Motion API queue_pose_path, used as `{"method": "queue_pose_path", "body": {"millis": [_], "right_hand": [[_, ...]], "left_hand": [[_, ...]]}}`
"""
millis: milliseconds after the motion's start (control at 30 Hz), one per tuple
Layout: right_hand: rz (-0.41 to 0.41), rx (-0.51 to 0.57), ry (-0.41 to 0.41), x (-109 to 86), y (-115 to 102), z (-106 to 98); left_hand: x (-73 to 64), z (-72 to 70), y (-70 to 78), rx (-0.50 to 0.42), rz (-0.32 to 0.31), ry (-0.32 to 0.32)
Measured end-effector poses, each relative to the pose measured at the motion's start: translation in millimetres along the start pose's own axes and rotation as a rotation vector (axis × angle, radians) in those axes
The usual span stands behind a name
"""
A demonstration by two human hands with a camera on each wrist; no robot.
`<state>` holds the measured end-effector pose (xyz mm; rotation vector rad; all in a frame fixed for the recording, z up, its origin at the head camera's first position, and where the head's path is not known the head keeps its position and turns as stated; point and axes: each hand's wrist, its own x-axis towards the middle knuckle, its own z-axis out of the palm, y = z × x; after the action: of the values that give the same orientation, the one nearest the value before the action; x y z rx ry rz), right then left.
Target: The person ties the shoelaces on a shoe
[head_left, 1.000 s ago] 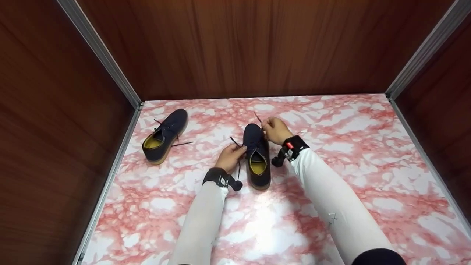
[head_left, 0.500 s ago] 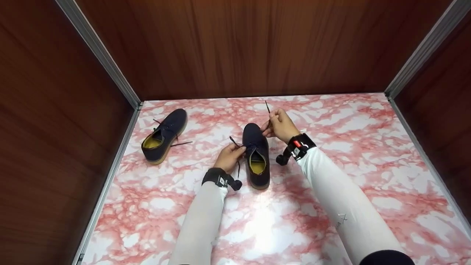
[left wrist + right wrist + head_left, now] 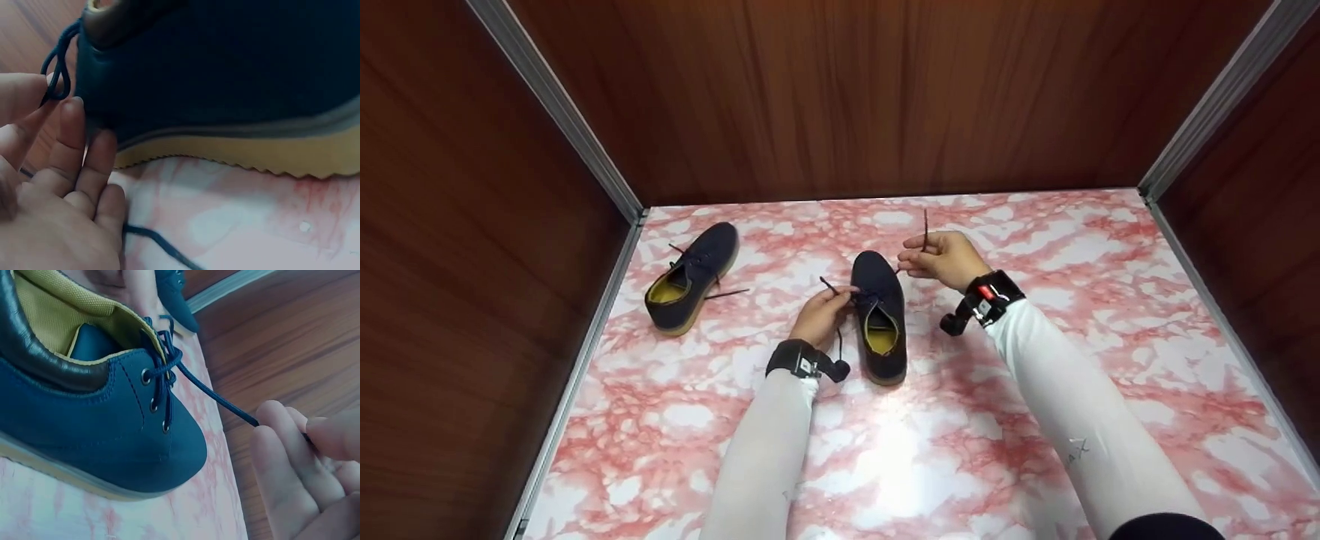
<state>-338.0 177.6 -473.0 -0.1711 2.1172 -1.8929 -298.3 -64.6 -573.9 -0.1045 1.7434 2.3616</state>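
Note:
A navy shoe [image 3: 877, 296] with a yellow lining stands upright on the table, toe pointing away. On its left, my left hand [image 3: 823, 311] pinches a loop of shoelace [image 3: 58, 67] between thumb and index finger, the other fingertips right at the shoe's side. A loose lace end [image 3: 157, 242] trails below that hand. To the right of the toe, my right hand [image 3: 945, 259] pinches the other lace [image 3: 216, 398] between thumb and fingers; the lace runs taut from the knot at the eyelets, and its tip sticks up past the fingers.
A second navy shoe [image 3: 711, 251] stands at the left with its laces untied and spread out. The pink-and-white marbled table [image 3: 1110, 322] is bounded by brown wood-grain walls [image 3: 847, 105] at the back and both sides, with grey metal corner posts.
My right hand has moved to the right, away from the shoe's toe, pulling the lace out with it. The left hand stays at the shoe's side, holding the loop.

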Motion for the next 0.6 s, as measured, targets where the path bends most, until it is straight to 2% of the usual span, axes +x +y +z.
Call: {"method": "queue_pose_path", "body": {"millis": [100, 267, 433, 600], "right_hand": [[0.000, 0.011, 0.020, -3.3, -1, -3], [-0.015, 0.057, 0.051, -9.3, -5, -4], [-0.010, 0.105, 0.039, -17.2, -15, -2], [0.001, 0.141, 0.030, -21.6, -18, -1]], "left_hand": [[-0.9, 0.0, 5.4, -0.037, -0.028, 0.015], [-1.1, 0.1, 15.4, 0.003, -0.054, 0.078], [0.8, 4.2, 26.5, -0.058, 0.015, 0.097], [1.6, 13.6, 36.8, -0.136, 0.090, 0.048]]}}
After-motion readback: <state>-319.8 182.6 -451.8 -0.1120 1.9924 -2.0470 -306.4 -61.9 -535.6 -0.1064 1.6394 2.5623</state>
